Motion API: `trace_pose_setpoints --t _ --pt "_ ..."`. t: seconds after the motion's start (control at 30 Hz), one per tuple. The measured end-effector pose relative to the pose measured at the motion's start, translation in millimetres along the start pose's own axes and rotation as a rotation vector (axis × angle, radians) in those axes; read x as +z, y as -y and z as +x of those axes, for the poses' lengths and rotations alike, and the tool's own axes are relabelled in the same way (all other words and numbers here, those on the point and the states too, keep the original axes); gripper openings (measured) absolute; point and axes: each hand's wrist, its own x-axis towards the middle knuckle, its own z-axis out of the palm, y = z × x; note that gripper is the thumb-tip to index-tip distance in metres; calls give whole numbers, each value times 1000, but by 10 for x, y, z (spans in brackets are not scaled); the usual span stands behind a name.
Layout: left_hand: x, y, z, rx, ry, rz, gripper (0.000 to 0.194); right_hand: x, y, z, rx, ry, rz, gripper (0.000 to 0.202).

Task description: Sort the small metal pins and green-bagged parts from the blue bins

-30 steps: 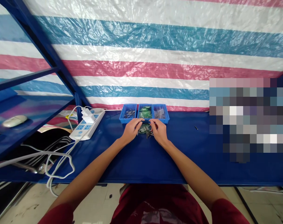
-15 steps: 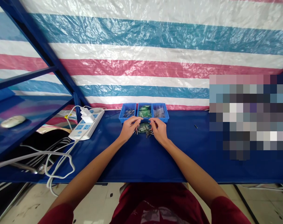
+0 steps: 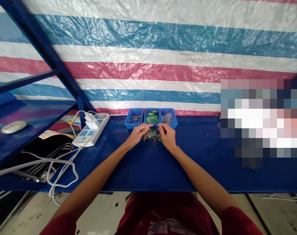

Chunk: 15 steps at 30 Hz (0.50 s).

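Observation:
My left hand [image 3: 135, 134] and my right hand [image 3: 167, 136] rest on the blue table, fingertips meeting over a small heap of green parts [image 3: 152, 133] and thin metal pins [image 3: 156, 140]. What the fingers pinch is too small to make out. Just beyond the heap stand three joined blue bins [image 3: 151, 123]: the left one holds metal pins, the middle one green parts, the right one clear pieces.
A white power strip [image 3: 91, 131] with a plugged charger lies to the left, its white cables [image 3: 60, 166] looping off the table's front edge. A white mouse [image 3: 13, 127] sits on the blue shelf at left. One loose pin [image 3: 205, 133] lies right. Striped tarpaulin backs the table.
Both hands have stayed over the heap; the left fingers have shifted slightly right toward the right hand. The view has risen a little.

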Motion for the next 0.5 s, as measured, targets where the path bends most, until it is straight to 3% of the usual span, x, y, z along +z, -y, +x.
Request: trace_pose_setpoints --t 0.37,0.5 --pt "3 8 15 -23 -220 -1 32 5 -5 -1 -37 71 16 25" --pt "17 -17 4 -25 -233 -26 31 23 -24 -7 -48 102 30 24"
